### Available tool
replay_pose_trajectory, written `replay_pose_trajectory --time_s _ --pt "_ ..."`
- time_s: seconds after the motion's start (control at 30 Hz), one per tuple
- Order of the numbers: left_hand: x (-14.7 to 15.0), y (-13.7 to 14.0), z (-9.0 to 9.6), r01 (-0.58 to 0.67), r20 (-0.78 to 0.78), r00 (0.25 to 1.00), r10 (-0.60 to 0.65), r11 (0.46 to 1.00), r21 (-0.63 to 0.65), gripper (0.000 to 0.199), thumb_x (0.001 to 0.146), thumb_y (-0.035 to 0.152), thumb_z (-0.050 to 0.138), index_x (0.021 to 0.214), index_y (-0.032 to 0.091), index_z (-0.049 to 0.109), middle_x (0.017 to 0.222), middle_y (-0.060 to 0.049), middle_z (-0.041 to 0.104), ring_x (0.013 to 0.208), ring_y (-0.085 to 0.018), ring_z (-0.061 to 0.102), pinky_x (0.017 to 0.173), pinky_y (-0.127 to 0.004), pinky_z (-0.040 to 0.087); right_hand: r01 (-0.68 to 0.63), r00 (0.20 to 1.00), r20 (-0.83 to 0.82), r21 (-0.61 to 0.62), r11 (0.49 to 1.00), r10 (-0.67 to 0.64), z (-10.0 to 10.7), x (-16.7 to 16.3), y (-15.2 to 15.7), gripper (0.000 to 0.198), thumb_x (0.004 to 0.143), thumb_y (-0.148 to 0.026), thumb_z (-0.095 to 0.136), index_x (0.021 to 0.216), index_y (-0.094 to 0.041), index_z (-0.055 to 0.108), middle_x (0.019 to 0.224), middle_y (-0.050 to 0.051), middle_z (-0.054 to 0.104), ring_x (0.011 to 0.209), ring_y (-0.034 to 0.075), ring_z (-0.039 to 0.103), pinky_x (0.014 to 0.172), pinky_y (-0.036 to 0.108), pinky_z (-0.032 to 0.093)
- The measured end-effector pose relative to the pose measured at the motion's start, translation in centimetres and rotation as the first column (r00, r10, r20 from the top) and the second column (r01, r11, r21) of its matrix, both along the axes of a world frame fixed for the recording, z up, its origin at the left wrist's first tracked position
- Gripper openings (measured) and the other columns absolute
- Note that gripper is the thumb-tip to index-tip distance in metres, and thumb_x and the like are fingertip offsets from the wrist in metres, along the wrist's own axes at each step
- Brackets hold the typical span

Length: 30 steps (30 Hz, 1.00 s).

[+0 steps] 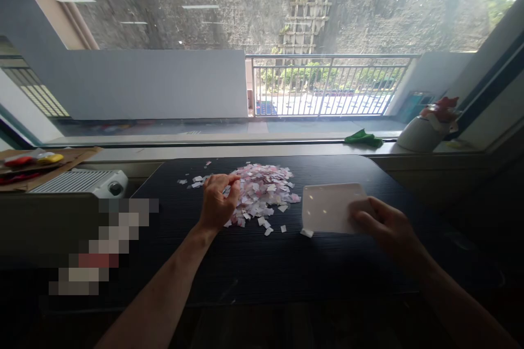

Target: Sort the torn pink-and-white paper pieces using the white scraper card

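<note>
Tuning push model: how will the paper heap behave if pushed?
Probably light: the paper heap looks made of small, thin pieces. Likely to spread rather than slide as one, since stray scraps lie loose around it.

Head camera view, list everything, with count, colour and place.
Paper scraps: many, white and pinkish, piled on table
Rectangular piece: one, whitish, right of pile
Table: one, black, centre
Windowsill: one, pale, behind table
Crumpled item: one, green, on windowsill
Pot: one, whitish, windowsill's right end
Ornament: one, reddish, above pot
Cardboard: one, brown, far left
Small items: several, red and yellow, on cardboard
Vented appliance: one, white, left of table
Railing: one, grey, outside
Rock wall: one, grey, outside
Left hand: one, at pile's left
Right hand: one, holding rectangular piece
</note>
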<state>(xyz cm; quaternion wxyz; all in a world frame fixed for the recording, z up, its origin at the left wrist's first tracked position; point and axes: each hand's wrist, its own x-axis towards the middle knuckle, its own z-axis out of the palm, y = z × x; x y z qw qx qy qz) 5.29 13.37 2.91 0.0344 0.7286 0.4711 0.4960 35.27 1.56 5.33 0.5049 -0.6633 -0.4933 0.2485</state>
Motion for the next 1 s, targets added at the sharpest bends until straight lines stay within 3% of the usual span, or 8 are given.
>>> replay_pose_trajectory --time_s 0.1,0.37,0.53,0.67,0.8,0.9,1.0 --pt "0.0 0.1 0.0 -0.012 -0.005 1.0 0.012 1.0 0.0 0.023 0.083 0.031 0.047 0.085 0.021 0.068 0.083 -0.003 0.071 0.09 -0.022 0.061 0.091 -0.041 0.043 0.0 1.0 -0.012 -0.013 1.0 0.0 0.2 0.3 -0.2 0.013 0.069 -0.032 0.063 0.073 -0.021 0.068 0.059 -0.002 0.063 0.053 0.015 0.056 0.046 0.024 0.043" --pt "-0.2 0.0 0.0 -0.028 -0.029 0.999 0.028 1.0 0.003 0.023 0.083 0.033 0.047 0.083 0.022 0.068 0.084 -0.002 0.071 0.088 -0.022 0.062 0.091 -0.04 0.044 -0.179 0.983 -0.034 0.032 0.983 0.18 -0.6 -2.8 1.2 0.021 0.074 -0.037 0.06 0.076 -0.018 0.066 0.065 0.0 0.063 0.058 0.015 0.058 0.051 0.026 0.047" --pt "-0.2 0.0 0.2 -0.026 -0.022 0.999 0.026 1.0 -0.003 0.024 0.083 0.033 0.047 0.086 0.022 0.068 0.085 -0.003 0.071 0.09 -0.022 0.061 0.091 -0.04 0.044 -0.066 0.997 0.042 -0.062 0.996 0.068 0.2 1.5 -1.0 0.018 0.069 -0.036 0.065 0.075 -0.019 0.069 0.061 -0.001 0.064 0.055 0.016 0.057 0.049 0.025 0.045" --pt "0.0 0.0 0.3 -0.02 -0.017 1.0 0.02 1.0 -0.004 0.025 0.083 0.034 0.047 0.086 0.021 0.069 0.085 -0.003 0.071 0.091 -0.023 0.061 0.092 -0.041 0.044 -0.01 0.998 -0.059 -0.095 0.995 0.004 0.7 4.2 -1.6 0.023 0.067 -0.042 0.069 0.078 -0.022 0.071 0.065 0.0 0.069 0.057 0.018 0.062 0.049 0.027 0.047" --pt "-0.3 0.0 0.2 -0.022 -0.012 1.0 0.022 1.0 -0.01 0.025 0.082 0.034 0.049 0.087 0.021 0.069 0.086 -0.004 0.071 0.091 -0.024 0.062 0.092 -0.041 0.044 -0.1 0.984 -0.155 -0.062 0.993 0.089 -0.6 4.7 0.2 0.032 0.061 -0.036 0.075 0.087 -0.021 0.064 0.074 0.001 0.073 0.07 0.021 0.068 0.062 0.029 0.054" --pt "-0.5 0.0 0.2 -0.029 -0.001 1.0 0.029 0.999 -0.023 0.025 0.082 0.034 0.05 0.086 0.02 0.07 0.087 -0.004 0.072 0.091 -0.024 0.063 0.093 -0.041 0.044 -0.187 0.977 -0.126 -0.135 0.973 0.17 -1.4 5.2 1.0 0.032 0.06 -0.031 0.075 0.086 -0.02 0.062 0.073 0.001 0.072 0.07 0.021 0.069 0.062 0.03 0.055" --pt "-0.5 0.0 0.3 -0.029 -0.013 1.0 0.028 0.999 -0.039 0.026 0.081 0.035 0.05 0.087 0.019 0.07 0.088 -0.005 0.072 0.092 -0.024 0.063 0.093 -0.041 0.045 -0.287 0.955 -0.139 -0.224 0.931 0.261 -1.0 5.5 0.5 0.032 0.057 -0.031 0.076 0.083 -0.019 0.062 0.074 0.0 0.072 0.071 0.021 0.069 0.063 0.03 0.055"
